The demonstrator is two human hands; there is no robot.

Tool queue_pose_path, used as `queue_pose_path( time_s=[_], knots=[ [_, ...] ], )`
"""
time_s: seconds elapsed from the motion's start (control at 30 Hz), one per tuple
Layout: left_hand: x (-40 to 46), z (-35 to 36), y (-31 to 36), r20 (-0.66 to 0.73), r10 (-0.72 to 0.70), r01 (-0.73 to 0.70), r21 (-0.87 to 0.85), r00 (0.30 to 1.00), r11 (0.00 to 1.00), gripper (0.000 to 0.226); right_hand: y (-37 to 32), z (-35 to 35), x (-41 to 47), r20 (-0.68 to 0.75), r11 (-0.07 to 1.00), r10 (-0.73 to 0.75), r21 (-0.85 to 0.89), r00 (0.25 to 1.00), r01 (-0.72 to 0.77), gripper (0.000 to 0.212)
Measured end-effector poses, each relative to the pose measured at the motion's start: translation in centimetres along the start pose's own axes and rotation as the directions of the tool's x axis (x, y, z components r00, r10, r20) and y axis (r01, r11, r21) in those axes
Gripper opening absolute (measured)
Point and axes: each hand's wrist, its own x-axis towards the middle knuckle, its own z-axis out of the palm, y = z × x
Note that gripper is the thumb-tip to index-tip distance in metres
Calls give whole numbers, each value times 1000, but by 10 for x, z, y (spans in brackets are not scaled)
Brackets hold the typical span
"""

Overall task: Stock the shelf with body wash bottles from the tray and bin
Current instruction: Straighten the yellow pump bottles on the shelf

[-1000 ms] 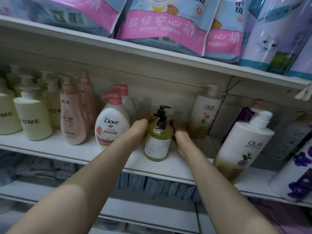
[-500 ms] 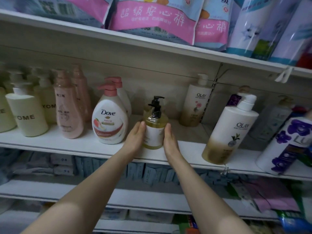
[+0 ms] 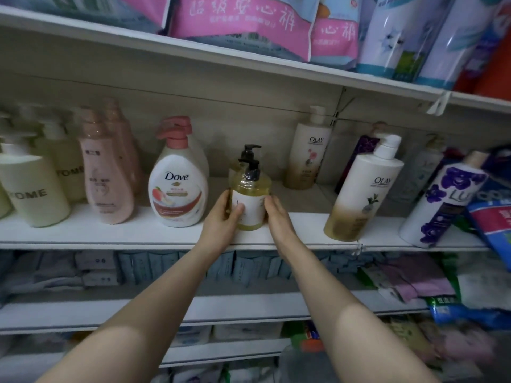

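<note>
While both hands square up the amber pump bottle (image 3: 249,199) at the front of the middle shelf (image 3: 110,233), the step in hand looks like placement and facing, not a fresh pick.

Left to right: pale YOME bottles (image 3: 33,194), pink bottles (image 3: 106,186), Dove bottle (image 3: 178,189) stand in a row. Left hand (image 3: 221,219) grasps the amber bottle, thumb across its white label, fingers round the left side. A second black pump sits just behind it. Right hand (image 3: 276,214) lies flat against the bottle's right side, fingers straight, steadying and not wrapped. Olay bottle (image 3: 362,194) stands further right, tilted. Bottle base appears down on the shelf, upright. Next, I'd judge: let go without twisting the label off front, then back out between Dove and Olay. Tray and bin aren't visible.
</note>
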Motion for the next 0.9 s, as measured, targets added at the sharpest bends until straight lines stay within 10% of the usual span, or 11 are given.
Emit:
queue_pose_path(
  time_s=[0.37, 0.9],
  knots=[
    [5, -1, -5, -5, 29, -29, 18, 1000, 999, 60, 3, -1, -12, 9, 992, -46, -120, 999, 47, 77],
    [-23, 22, -5, -298, 327, -245, 280, 897, 928, 42, 13, -43, -42, -48, 936, -214, -296, 976, 191, 50]
  ],
)
